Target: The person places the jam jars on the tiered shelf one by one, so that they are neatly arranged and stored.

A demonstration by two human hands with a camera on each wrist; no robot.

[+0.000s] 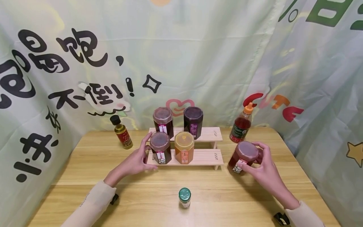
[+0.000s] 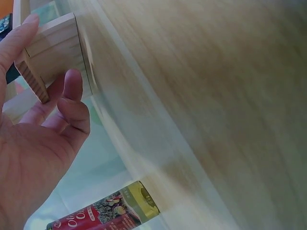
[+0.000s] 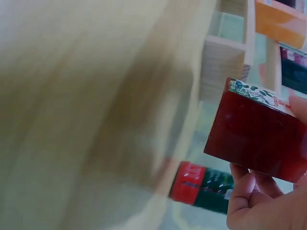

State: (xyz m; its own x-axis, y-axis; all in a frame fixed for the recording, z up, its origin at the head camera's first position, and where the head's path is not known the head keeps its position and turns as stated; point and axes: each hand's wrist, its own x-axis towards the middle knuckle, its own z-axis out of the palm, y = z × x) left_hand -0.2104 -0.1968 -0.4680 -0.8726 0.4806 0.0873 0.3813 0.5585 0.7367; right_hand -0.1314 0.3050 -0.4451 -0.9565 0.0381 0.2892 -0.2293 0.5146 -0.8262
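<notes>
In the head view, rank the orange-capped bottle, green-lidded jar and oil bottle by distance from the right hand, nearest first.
From the right hand:
1. Orange-capped bottle, just behind it.
2. Green-lidded jar, front centre of the table.
3. Oil bottle, far left, beyond the rack.

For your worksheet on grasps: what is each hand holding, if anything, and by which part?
The right hand grips the dark red jar round its sides. The left hand holds nothing; its fingers rest against the wooden rack.

One head view from above, two close wrist views

The head camera looked forward and down over the table (image 1: 198, 189) from near; each wrist camera sat tilted, close beside its hand, both sharing the wooden step shelf (image 1: 204, 157) (image 2: 53, 52) (image 3: 225, 62) with the head view.
</notes>
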